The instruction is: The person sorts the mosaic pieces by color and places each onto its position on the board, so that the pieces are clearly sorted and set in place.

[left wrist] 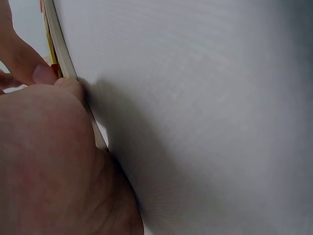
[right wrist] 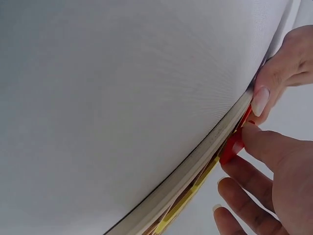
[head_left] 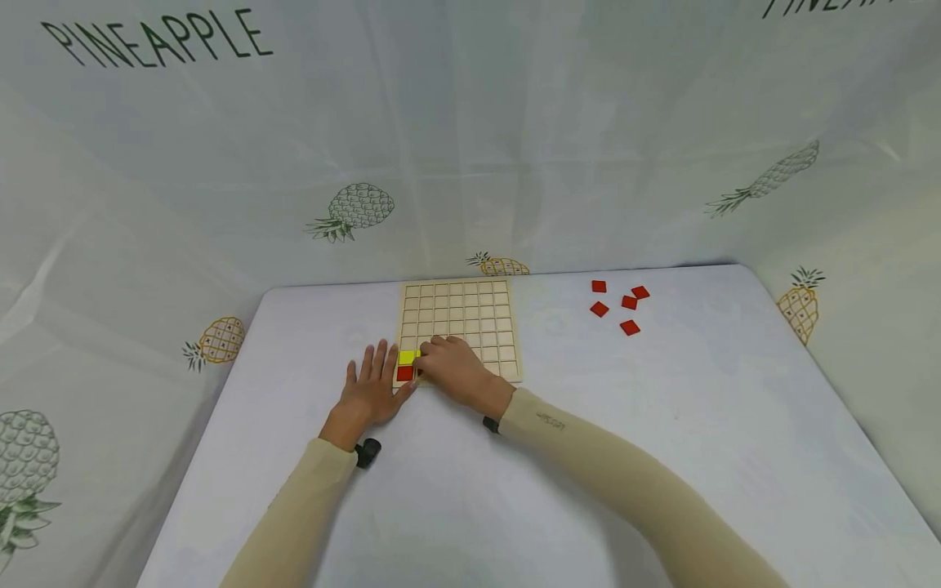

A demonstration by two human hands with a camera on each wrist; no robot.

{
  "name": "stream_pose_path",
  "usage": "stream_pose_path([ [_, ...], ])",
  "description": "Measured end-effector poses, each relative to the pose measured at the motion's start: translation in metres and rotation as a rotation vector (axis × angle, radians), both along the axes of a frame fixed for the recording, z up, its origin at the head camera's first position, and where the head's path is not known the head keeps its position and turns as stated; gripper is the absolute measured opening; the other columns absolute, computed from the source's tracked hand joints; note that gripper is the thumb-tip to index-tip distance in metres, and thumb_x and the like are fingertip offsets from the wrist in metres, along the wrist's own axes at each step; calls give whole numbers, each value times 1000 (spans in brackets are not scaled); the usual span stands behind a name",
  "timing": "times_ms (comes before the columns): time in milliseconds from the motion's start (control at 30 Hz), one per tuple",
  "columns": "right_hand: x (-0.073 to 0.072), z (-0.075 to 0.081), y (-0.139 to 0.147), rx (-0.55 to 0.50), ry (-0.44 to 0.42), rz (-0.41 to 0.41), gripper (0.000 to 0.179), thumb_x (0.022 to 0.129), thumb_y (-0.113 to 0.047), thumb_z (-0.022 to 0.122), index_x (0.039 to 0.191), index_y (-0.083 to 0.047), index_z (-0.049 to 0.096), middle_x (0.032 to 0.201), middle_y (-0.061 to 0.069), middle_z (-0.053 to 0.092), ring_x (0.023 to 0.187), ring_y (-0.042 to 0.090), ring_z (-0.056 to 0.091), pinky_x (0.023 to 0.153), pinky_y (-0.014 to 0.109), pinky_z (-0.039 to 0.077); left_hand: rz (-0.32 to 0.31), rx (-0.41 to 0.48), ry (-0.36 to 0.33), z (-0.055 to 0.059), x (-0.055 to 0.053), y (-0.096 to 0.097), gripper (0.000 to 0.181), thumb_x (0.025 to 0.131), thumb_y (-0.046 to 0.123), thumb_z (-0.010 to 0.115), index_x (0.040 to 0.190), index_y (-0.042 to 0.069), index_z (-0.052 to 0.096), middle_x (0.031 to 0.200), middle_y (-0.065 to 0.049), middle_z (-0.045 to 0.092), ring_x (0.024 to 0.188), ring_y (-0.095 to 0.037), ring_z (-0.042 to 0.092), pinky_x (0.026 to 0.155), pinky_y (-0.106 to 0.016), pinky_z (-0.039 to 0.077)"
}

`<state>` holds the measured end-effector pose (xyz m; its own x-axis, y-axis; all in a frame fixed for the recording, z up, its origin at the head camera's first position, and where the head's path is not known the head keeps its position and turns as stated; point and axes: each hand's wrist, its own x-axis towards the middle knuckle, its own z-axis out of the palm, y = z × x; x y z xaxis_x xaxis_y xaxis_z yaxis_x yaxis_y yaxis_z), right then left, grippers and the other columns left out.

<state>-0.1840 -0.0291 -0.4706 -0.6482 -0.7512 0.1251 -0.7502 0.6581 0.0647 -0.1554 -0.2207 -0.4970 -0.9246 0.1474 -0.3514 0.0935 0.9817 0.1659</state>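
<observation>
A pale wooden grid board [head_left: 459,314] lies at the far side of the table, a yellow tile [head_left: 407,358] and a red tile [head_left: 405,373] in its front left cells. My right hand [head_left: 457,371] is over the board's front left part. Its thumb and forefinger pinch another red tile [right wrist: 233,147], tilted at the board's edge in the right wrist view. Beside the board's left edge, my left hand [head_left: 371,390] lies with fingers straight, its thumb at the front left corner. More yellow [right wrist: 188,197] shows along the board, partly hidden by my right hand in the head view.
Several loose red tiles [head_left: 629,302] are scattered on the white table [head_left: 698,408] to the right of the board. A pineapple-print sheet [head_left: 588,147] hangs behind and around the table. Each wrist carries a small black camera [head_left: 367,452].
</observation>
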Motion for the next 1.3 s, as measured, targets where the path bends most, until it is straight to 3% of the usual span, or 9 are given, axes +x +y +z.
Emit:
stream_pose_path([
  [300,2,2,-5,33,9,3,22,100,-31,73,120,-24,81,115,-5,75,109,15,67,97,33,58,0,-6,-10,0,0,0,90,110,55,42,169,1,0,176,-24,-9,162,-44,-9,127,-68,-3],
  [733,12,5,2,65,39,-1,20,99,-21,76,117,-27,83,114,-10,79,99,13,68,85,27,59,1,-16,-9,1,2,1,90,111,55,39,169,0,-2,176,-23,-9,163,-43,-10,127,-66,-3],
  [1033,23,4,14,127,21,24,41,99,-11,76,137,-23,73,144,-6,68,120,16,68,95,30,59,12,-23,-6,1,-1,2,90,110,55,41,169,1,-1,176,-23,-9,162,-43,-9,127,-66,-4],
  [1300,28,8,35,91,-6,-21,40,98,-7,76,136,-20,73,145,-4,67,125,18,66,104,37,56,19,-15,-10,3,2,3,91,110,54,43,168,-1,-1,176,-24,-8,162,-45,-8,127,-67,-4],
])
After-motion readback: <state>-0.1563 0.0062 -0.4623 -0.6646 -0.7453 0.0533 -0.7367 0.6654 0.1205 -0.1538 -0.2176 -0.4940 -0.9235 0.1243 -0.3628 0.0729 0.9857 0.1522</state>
